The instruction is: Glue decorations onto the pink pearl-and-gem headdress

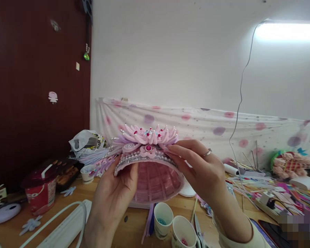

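Note:
A pink beaded headdress (157,182) is raised in front of me, tilted so its hollow, ribbed inside faces me. On its top sits a pink fuzzy flower (152,136) with pearl-tipped petals, red beads and a few blue ones. Below the flower, a magenta gem (148,148) and rows of pearls and silver trim run along the rim. My left hand (108,203) grips the left side of the rim, thumb inside the hollow. With fingers closed, my right hand (201,165) pinches the right side, just under the flower; its fingertips partly cover the trim there.
Below stand a paper cup of blue beads (163,217) and another of red beads (184,234), beside scissors (198,229). A white bar with a cable (67,224) and red tub (41,193) lie left. Craft stems (271,186), a power strip (267,206) and phone (276,230) are right.

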Available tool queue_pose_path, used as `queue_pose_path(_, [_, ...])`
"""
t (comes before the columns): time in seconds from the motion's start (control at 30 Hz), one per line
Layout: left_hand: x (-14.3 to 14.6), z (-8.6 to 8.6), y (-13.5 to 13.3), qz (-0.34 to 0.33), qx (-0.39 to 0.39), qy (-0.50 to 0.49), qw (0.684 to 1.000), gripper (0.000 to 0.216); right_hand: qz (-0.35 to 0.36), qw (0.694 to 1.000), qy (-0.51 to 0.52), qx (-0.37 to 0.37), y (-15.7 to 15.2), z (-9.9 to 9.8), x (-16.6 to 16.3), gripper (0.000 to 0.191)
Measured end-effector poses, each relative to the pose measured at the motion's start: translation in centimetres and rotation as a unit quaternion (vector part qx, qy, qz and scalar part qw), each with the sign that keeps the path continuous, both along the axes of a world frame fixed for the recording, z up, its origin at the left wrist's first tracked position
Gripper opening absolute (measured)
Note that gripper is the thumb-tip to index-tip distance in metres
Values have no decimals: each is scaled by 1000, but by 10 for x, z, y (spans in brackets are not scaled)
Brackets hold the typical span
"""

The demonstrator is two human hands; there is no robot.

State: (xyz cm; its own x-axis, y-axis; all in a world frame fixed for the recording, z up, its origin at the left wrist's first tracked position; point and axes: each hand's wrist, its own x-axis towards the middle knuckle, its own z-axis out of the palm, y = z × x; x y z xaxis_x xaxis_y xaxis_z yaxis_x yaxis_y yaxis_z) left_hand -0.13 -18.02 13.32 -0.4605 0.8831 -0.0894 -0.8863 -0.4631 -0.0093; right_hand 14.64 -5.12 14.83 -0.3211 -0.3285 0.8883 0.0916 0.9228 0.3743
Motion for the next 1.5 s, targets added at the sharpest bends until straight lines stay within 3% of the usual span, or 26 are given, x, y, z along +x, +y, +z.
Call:
queue_pose_path(0.37, [0,-4,2,-22,-8,-7,1000,41,-114,993,-28,27,0,7,14,19])
queue_pose_path(0.67, [4,-11,4,-6,-8,30,1000,41,-88,996,-6,3,-5,-2,14,15])
queue_pose_path(1.03, [6,-12,4,1,11,50,999,39,-153,985,14,79,5,-7,20,28])
queue_pose_path(1.23, [5,-12,3,-15,5,50,999,40,-61,996,26,-60,-11,-5,11,18])
queue_pose_path(1.5, [8,-14,5,-1,2,50,999,39,-65,975,-7,-211,-21,-10,12,8])
